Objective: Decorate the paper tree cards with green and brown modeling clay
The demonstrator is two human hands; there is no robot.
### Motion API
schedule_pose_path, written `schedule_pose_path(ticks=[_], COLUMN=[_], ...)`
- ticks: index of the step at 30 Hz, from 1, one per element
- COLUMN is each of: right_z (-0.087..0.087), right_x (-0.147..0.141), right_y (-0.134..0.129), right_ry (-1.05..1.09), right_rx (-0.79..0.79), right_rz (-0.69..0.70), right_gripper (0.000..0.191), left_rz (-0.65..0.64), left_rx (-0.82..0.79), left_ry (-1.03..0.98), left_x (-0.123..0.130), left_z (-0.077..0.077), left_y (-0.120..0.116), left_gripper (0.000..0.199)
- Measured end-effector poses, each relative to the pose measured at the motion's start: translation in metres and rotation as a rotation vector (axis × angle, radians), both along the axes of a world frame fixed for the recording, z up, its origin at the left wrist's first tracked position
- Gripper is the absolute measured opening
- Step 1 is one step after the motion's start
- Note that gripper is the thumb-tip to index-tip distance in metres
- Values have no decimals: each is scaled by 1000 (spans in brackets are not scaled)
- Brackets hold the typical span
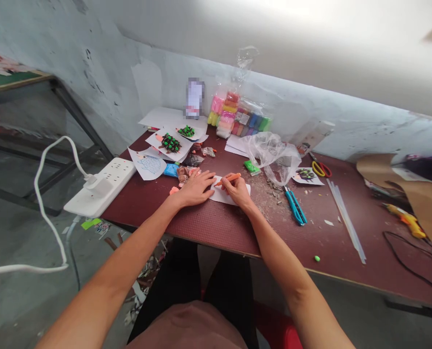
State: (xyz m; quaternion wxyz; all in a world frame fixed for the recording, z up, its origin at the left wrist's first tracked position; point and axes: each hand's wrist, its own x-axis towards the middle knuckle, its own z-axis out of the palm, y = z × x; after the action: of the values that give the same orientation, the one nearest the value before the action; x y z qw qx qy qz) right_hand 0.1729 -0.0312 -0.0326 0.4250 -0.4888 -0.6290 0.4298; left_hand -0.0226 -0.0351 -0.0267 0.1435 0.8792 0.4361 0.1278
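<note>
My right hand (pixel 238 191) is closed around an orange pen (pixel 229 179), its tip down at a small white sheet of paper (pixel 225 196). Flat on the left edge of that sheet lies my left hand (pixel 197 188), fingers stretched out. Just beyond the left hand are a blue packet (pixel 171 169) and brown clay packets (pixel 183 175). Farther back, white papers carry hedgehog figures with green-dotted dark spines (pixel 171 143). A paper with a blue line drawing (pixel 150 165) lies to the left.
A white power strip (pixel 101 186) sits at the table's left edge. Coloured clay packs (pixel 234 116) stand by the wall. To the right lie a teal utility knife (pixel 295 206), scissors (pixel 321 168), clear glue sticks (pixel 347 220) and a yellow glue gun (pixel 407 220) with a black cord.
</note>
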Motion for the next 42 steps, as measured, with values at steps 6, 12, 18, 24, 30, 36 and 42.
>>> schedule_pose_path(ticks=[6,12,18,24,30,36,42], right_z=[0,1,2,0,1,2,0], right_x=[0,0,1,1,3,3,2], right_y=[0,-1,-1,-1,-2,-6,-5], right_ry=[23,14,13,9,-5,-31,-17], right_rx=[-5,-4,13,7,65,86,93], right_rz=[6,6,5,7,-51,-92,-49], right_gripper=[38,41,40,38,35,35,35], left_rz=[0,-1,-7,-18,-12,-10,-11], left_rx=[30,38,21,-2,-15,-27,-28], left_ry=[-10,-8,-1,-9,-13,-16,-8], left_x=[-1,0,-1,-2,-3,-2,-2], left_z=[-5,-4,-1,-2,-1,2,3], left_y=[2,2,1,1,1,0,0], left_gripper=[48,47,47,52,55,55,55])
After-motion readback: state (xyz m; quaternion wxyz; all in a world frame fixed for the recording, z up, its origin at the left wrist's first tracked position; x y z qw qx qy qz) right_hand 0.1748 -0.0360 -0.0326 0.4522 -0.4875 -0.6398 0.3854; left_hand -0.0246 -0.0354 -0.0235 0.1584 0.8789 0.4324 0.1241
